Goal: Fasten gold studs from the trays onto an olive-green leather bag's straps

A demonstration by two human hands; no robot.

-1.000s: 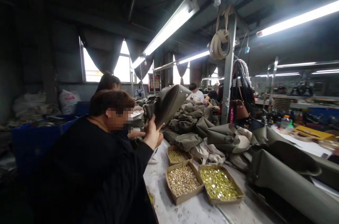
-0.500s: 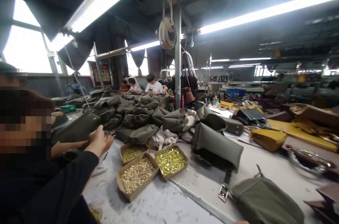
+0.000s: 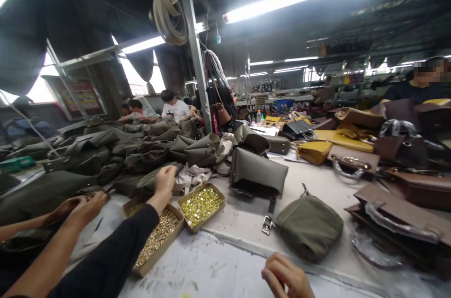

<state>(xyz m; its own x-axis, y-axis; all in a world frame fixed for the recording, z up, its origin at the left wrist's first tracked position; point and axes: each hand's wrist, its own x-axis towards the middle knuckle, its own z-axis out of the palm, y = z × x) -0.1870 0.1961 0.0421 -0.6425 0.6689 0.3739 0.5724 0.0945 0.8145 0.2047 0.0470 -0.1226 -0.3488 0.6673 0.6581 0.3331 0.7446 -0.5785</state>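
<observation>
My left hand (image 3: 165,180), in a dark sleeve, reaches over the cardboard boxes to the edge of the olive bag pile (image 3: 120,147). Its fingers are curled, and what they grip is hidden. Below that arm stands a box (image 3: 158,254) of gold metal pieces; beside it, another box (image 3: 202,225) holds shiny yellow-gold pieces. At the bottom edge, my right hand (image 3: 287,277) is loosely curled above the table, its palm side hidden. Nearest to it lies an olive fabric bag (image 3: 310,230) with a strap buckle (image 3: 267,225). Behind is a stiff grey-green bag (image 3: 259,171).
At left, a co-worker's bare forearms (image 3: 52,246) cross close beside my sleeve, both hands together at a dark piece. Brown bags (image 3: 405,213) with plastic-wrapped handles and a mustard bag (image 3: 313,151) cover the right side. A metal post (image 3: 197,63) rises behind the pile.
My view has swung to the right, so the scene slides left. My right hand has risen into view at the bottom. The co-worker's head has left the frame at left.
</observation>
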